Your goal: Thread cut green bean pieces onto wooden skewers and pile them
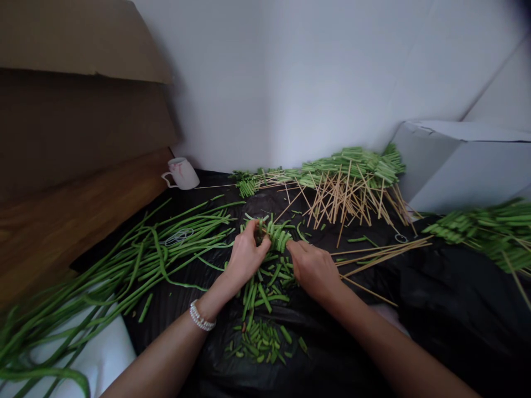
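My left hand (245, 257) is closed in a pinch on a row of short green bean pieces (277, 236) strung side by side on a thin wooden skewer. My right hand (313, 268) is closed too, gripping the skewer's other side just right of the bean row. Below both hands lies a loose heap of cut bean pieces (261, 315) on black plastic sheeting (435, 309). A pearl bracelet circles my left wrist.
Long uncut green beans (124, 265) sprawl at the left. Finished bean skewers (352, 177) are piled at the back, more (485, 229) at the right. Bare skewers (381, 254) lie right of my hands. A white cup (181, 173) lies by a wooden board; a white box (464, 160) stands at the back right.
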`<act>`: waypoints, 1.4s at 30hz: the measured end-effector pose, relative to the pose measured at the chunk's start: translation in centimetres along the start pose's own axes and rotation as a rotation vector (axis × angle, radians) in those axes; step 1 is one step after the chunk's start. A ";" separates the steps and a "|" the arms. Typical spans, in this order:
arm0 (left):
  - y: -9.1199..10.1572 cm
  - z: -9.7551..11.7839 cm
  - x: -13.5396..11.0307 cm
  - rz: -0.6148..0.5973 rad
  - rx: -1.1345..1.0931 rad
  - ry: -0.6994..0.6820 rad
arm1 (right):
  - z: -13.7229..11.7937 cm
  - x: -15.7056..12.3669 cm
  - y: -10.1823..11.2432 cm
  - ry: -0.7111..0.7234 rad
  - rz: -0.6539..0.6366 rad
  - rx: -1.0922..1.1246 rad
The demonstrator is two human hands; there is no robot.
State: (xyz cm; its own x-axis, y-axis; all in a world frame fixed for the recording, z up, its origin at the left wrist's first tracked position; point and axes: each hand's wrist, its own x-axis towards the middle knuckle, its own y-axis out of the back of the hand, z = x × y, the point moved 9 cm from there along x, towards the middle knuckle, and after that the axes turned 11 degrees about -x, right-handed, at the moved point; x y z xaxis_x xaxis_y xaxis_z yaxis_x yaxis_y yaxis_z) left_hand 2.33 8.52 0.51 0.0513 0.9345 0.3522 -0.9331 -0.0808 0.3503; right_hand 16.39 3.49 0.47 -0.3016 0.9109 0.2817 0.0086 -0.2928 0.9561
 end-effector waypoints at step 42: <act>-1.0 -1.5 -0.8 -0.420 -0.796 0.682 | -0.4 -0.3 1.2 0.099 0.078 0.187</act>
State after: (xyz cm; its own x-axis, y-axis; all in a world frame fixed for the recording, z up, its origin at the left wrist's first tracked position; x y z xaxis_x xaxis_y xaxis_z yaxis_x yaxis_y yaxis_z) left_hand 2.72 8.40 -1.38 0.4367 0.8497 -0.2956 -0.8614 0.3003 -0.4096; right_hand 16.09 2.79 1.46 -0.3849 0.8520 0.3548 0.2096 -0.2937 0.9326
